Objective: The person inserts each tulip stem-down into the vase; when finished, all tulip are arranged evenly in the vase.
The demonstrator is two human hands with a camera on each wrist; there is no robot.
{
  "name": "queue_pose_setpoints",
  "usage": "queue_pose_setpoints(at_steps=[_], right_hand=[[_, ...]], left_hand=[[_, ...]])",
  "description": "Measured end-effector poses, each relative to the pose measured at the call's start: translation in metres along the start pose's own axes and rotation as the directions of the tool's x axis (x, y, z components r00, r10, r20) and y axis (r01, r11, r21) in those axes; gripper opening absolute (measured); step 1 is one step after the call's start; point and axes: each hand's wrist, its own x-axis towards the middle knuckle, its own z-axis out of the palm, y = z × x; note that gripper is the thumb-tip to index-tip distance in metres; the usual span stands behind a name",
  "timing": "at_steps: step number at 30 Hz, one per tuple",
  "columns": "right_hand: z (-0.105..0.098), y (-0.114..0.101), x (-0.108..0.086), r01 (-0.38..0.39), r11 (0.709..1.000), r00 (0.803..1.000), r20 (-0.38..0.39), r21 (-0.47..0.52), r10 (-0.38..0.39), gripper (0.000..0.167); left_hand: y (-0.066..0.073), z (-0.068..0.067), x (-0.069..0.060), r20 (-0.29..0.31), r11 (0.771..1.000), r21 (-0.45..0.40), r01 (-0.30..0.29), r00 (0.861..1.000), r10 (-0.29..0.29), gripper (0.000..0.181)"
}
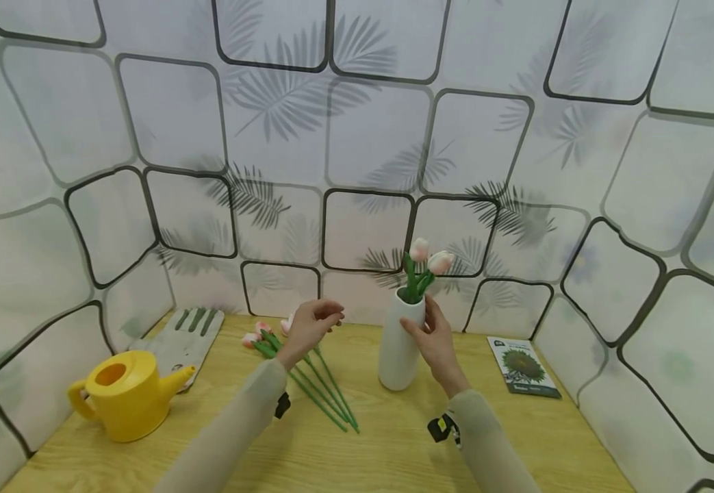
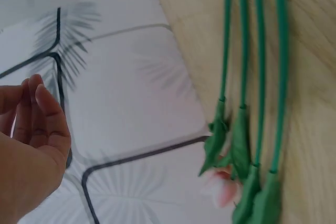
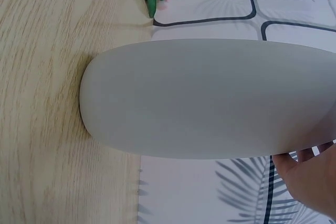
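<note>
**HANDLING AND GRIP POINTS**

The smooth white cylindrical vase [image 1: 398, 356] stands on the wood-grain tabletop [image 1: 393, 445], containing pink-and-white artificial tulips [image 1: 426, 280]. The right hand [image 1: 438, 339] grips the vase near its neck. The left hand [image 1: 310, 330], fingers loosely bent, is empty near the loose green-stemmed tulips [image 2: 241, 140]. The vase appears rigid, slippery, possibly fragile: grasp its upper body. Stems appear light, flexible: pinch below the leaves.

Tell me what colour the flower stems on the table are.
Green; the flower stems show best in the left wrist view.
</note>
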Motion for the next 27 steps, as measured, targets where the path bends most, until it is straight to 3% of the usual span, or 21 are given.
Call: queue_pose_setpoints(at_steps=[4, 8, 15, 20, 27], right_hand=[[0.0, -0.001, 0.0, -0.003, 1.0, 1.0, 0.001, -0.001, 0.003, 0.076], [0.0, -0.002, 0.0, 0.002, 1.0, 1.0, 0.003, 0.006, -0.002, 0.075], [0.001, -0.004, -0.002, -0.003, 1.0, 1.0, 0.007, 0.005, 0.003, 0.075], [0.002, -0.004, -0.002, -0.008, 1.0, 1.0, 0.007, -0.001, 0.008, 0.076], [0.001, -0.004, -0.002, -0.004, 1.0, 1.0, 0.002, -0.004, 0.004, 0.075]], left_hand=[[-0.012, -0.013, -0.007, 0.043, 0.998, -0.016, 0.053, 0.998, -0.052, 0.019], [-0.026, -0.029, -0.012, 0.107, 0.995, 0.028, 0.099, 0.989, -0.101, 0.019], [-0.045, -0.052, -0.022, 0.154, 0.967, 0.087, 0.239, 0.956, -0.25, 0.023], [-0.055, -0.06, -0.03, 0.162, 0.943, 0.095, 0.32, 0.929, -0.332, 0.03], [-0.064, -0.066, -0.036, 0.114, 0.928, 0.079, 0.364, 0.921, -0.372, 0.029]])
